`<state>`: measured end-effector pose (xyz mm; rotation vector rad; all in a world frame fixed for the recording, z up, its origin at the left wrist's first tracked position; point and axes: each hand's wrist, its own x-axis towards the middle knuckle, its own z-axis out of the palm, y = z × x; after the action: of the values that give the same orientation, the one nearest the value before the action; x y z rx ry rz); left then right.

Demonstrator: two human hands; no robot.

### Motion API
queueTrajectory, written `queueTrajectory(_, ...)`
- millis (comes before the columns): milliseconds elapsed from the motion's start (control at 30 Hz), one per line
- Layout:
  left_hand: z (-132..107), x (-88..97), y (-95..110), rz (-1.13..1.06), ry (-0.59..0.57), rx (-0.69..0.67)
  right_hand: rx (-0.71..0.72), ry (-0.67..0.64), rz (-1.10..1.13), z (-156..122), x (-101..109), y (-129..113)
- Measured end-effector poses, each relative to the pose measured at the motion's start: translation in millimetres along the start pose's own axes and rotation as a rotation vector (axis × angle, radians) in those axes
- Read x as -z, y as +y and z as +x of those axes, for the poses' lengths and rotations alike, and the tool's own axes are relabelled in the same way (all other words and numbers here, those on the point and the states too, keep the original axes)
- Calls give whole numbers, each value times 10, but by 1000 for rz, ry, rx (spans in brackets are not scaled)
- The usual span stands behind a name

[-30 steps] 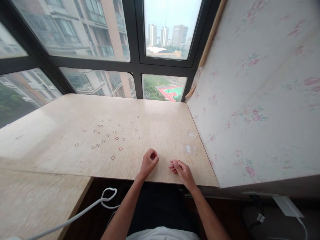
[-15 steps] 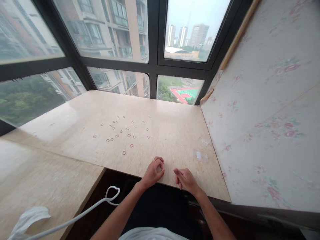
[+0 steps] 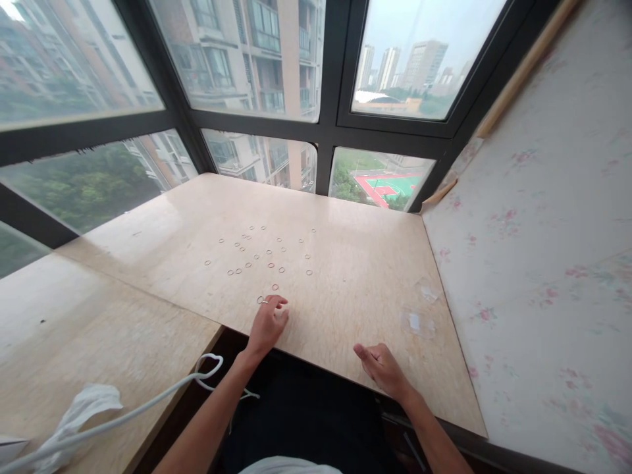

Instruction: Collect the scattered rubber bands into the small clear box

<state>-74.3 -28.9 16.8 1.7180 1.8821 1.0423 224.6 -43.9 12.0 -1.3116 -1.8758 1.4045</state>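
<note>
Several small thin loops, like little elastic bands, lie scattered over the pale tabletop [image 3: 336, 309]. Most look dark; a red loop [image 3: 275, 287] and another red loop [image 3: 271, 265] stand out. My left hand [image 3: 268, 324] is over the front of the table, thumb and fingers apart, with nothing visible between them. Beside its fingertips is a dark loop [image 3: 259, 300]; whether they touch it I cannot tell. A ring is worn on one finger. My right hand [image 3: 382, 370] is closed at the table's front edge, thumb against the curled fingers, which hide whatever is inside.
A clear plastic packet [image 3: 417, 323] with a white label and another clear wrapper [image 3: 427, 291] lie near the papered wall [image 3: 533, 263]. On the left, a white cable [image 3: 148, 403] crosses a crumpled tissue [image 3: 93, 401] on a second board. Windows border the far side.
My left hand has moved left and forward to the nearest dark loop, its fingers opening out. My right hand stays closed near the edge. The view has shifted slightly left.
</note>
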Motion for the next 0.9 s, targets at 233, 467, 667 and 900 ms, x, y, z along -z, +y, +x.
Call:
queueTrajectory(233, 178, 451, -422, 424, 19, 168, 60, 133, -52, 173, -176, 9)
queueTrajectory(467, 310, 516, -419, 371, -128, 181, 113, 225, -74, 168, -212, -13)
queueTrajectory(667, 450, 525, -473, 460, -274, 183, 117, 235, -102, 167, -221, -52)
queueTrajectory(900, 449, 484, -239, 89, -150, 168, 132, 238, -133, 171, -223, -79)
